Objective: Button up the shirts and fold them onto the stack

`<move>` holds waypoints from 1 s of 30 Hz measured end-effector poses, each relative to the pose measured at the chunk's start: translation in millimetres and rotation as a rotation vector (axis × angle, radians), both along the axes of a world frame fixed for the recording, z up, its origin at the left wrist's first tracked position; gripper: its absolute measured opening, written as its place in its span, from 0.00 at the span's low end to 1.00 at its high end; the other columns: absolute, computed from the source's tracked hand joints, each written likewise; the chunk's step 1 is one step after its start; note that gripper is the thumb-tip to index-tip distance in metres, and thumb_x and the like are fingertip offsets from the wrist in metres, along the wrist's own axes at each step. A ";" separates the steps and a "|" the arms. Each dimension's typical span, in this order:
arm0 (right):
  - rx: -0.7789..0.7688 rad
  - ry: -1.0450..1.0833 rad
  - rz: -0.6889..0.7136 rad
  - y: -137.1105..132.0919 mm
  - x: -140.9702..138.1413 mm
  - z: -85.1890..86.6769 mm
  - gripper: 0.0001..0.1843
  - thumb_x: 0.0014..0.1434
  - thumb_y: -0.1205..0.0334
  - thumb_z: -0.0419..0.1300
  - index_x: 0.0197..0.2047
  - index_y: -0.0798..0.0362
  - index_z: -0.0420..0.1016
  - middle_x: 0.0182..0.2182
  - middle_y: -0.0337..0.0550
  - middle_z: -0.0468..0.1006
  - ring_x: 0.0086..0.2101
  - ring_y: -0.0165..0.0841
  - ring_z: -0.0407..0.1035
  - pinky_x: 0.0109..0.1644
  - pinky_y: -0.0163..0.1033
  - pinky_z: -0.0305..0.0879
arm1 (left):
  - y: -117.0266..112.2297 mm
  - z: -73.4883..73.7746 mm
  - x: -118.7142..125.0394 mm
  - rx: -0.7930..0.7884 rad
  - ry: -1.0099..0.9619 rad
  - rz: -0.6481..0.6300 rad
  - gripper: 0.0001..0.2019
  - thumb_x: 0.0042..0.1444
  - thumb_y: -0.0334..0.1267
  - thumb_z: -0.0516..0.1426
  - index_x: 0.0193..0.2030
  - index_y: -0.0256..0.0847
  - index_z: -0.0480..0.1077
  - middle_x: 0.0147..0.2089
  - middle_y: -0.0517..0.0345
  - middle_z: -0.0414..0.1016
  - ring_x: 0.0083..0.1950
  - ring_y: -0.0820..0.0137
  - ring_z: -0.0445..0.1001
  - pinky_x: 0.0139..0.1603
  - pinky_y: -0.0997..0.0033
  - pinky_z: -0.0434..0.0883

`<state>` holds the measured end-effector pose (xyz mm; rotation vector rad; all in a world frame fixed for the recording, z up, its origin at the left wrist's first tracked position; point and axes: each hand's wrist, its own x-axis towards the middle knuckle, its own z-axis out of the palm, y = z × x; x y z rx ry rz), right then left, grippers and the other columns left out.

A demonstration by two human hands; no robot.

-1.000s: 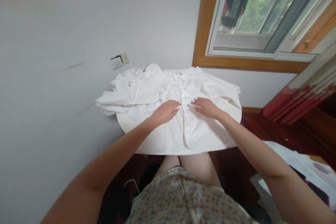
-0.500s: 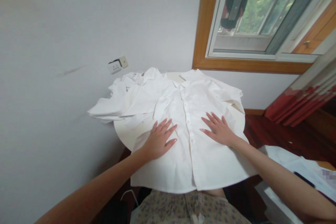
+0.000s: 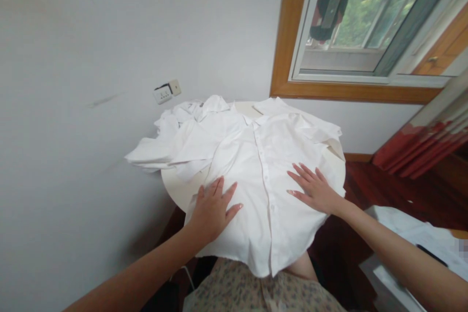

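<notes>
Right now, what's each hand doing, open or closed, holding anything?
Left hand: open, fingers spread, flat on the shirt, holding nothing.
Right hand: open, fingers spread, flat on the shirt, holding nothing.

We are resting our left hand (image 3: pixel 211 210) and right hand (image 3: pixel 319 192), spread flat, on the white shirt (image 3: pixel 280 151), one either side of its button placket (image 3: pixel 267 190). Its hem (image 3: pixel 262 271) is overhanging the table's (image 3: pixel 171 184) near edge, toward us. Rumpled white cloth (image 3: pixel 171 134) is overhanging the left edge.
</notes>
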<state>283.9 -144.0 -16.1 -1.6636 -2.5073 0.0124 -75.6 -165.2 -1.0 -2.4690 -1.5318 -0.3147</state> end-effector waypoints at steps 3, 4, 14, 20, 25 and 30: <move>0.040 -0.008 0.002 14.2 -8.1 13.6 0.34 0.64 0.37 0.46 0.68 0.42 0.59 0.67 0.47 0.58 0.66 0.48 0.50 0.64 0.64 0.48 | 23.7 22.1 10.2 0.009 -0.016 -0.038 0.20 0.64 0.49 0.50 0.51 0.39 0.73 0.41 0.41 0.78 0.48 0.52 0.75 0.50 0.44 0.68; 0.074 -0.002 -0.009 23.9 -15.1 19.2 0.32 0.65 0.38 0.46 0.66 0.44 0.63 0.65 0.49 0.63 0.64 0.49 0.54 0.63 0.63 0.51 | 35.5 29.3 17.4 0.014 -0.016 -0.055 0.19 0.65 0.48 0.48 0.46 0.38 0.75 0.34 0.44 0.77 0.44 0.53 0.75 0.49 0.44 0.68; -0.017 0.038 -0.151 120.0 -85.9 7.8 0.32 0.68 0.41 0.38 0.70 0.44 0.54 0.70 0.45 0.50 0.68 0.47 0.42 0.65 0.66 0.42 | 137.7 -14.8 56.2 -0.026 -0.109 -0.082 0.24 0.66 0.49 0.47 0.65 0.43 0.63 0.69 0.44 0.59 0.69 0.54 0.58 0.66 0.42 0.57; 0.007 0.038 -0.210 109.1 -34.8 -5.2 0.39 0.65 0.34 0.37 0.70 0.49 0.54 0.70 0.49 0.49 0.68 0.46 0.42 0.67 0.64 0.41 | 129.6 -29.3 -4.6 0.027 -0.127 -0.096 0.28 0.65 0.52 0.47 0.66 0.38 0.61 0.69 0.40 0.58 0.71 0.55 0.55 0.68 0.49 0.57; 0.058 0.028 -0.175 96.2 -13.2 -9.0 0.36 0.67 0.38 0.39 0.70 0.50 0.56 0.69 0.49 0.52 0.68 0.44 0.45 0.68 0.58 0.44 | 111.4 -22.8 -28.5 0.025 -0.112 -0.205 0.25 0.67 0.47 0.44 0.65 0.38 0.62 0.68 0.44 0.60 0.71 0.61 0.56 0.70 0.54 0.56; 0.085 0.023 -0.178 75.7 -7.9 -12.5 0.34 0.67 0.39 0.41 0.68 0.48 0.58 0.69 0.47 0.53 0.67 0.44 0.47 0.68 0.58 0.45 | 89.3 -20.3 -41.3 -0.012 -0.033 -0.243 0.26 0.68 0.47 0.43 0.67 0.35 0.59 0.70 0.44 0.57 0.72 0.62 0.54 0.70 0.54 0.55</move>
